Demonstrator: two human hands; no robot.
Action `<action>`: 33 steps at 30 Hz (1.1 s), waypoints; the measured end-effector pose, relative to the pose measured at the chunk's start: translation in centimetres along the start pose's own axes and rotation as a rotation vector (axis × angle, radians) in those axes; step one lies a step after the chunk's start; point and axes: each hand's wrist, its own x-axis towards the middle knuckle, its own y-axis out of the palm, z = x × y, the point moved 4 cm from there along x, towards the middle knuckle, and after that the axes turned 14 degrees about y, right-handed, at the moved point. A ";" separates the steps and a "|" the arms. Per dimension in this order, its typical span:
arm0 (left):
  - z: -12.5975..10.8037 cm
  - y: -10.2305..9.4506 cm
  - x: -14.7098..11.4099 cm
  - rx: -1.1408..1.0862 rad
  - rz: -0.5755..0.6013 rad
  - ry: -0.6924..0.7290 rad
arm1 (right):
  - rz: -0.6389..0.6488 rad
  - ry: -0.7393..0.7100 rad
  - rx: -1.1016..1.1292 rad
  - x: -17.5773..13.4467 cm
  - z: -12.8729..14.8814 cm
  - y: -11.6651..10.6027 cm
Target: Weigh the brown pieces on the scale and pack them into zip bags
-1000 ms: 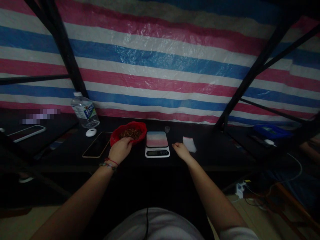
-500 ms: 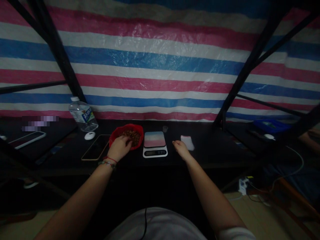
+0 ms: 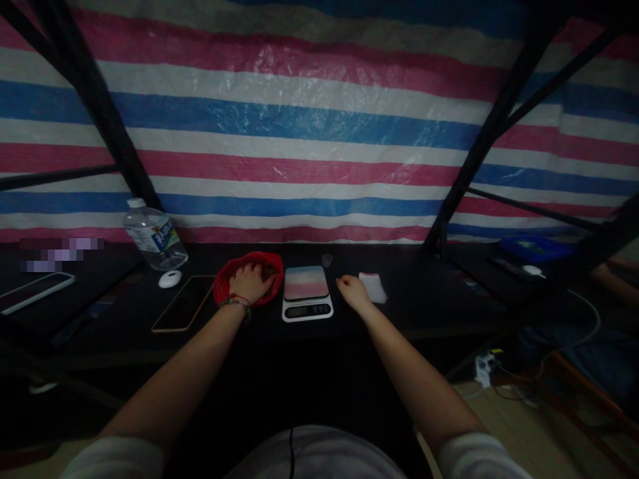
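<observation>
- In the head view, taking the scale [image 3: 307, 285] as the clock's centre, the red bowl [image 3: 219, 282] sits on the black table [image 3: 414, 286] at nine o'clock, just beside it; this closeness probably spares the arm a long reach.
- The left hand [image 3: 251, 285] is in the bowl, palm down, fingers spread across the brown bits [image 3: 270, 273]; the spread seems suited to sweeping or gathering loose pieces. Whether any are caught beneath the fingers, I cannot tell.
- The right hand [image 3: 352, 293] rests at three o'clock, its fingers loosely curled; whether something small is tucked inside, I cannot tell. It overlaps the near-left edge of the white packets [image 3: 373, 287], perhaps laid there for that hand; contact is unclear.
- The scale faces its display toward the person, likely for reading. Nothing shows on its plate.
- A small clear cup [image 3: 327, 260] stands at one o'clock, near the scale.
- The phone [image 3: 184, 303] lies flat at nine o'clock, beyond the bowl, and the bottle [image 3: 156, 238] stands at ten, presumably out of the hands' way.
</observation>
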 end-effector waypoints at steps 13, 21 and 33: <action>0.9 0.7 2.4 0.005 -0.090 0.037 | -0.157 -0.154 -0.225 7.3 2.8 3.7; 1.1 0.1 2.2 -0.028 -0.152 0.031 | -0.148 -0.173 -0.213 6.7 2.9 3.1; 0.9 -1.2 2.8 -0.027 -0.110 0.076 | -0.267 -0.226 0.301 1.8 5.0 -0.7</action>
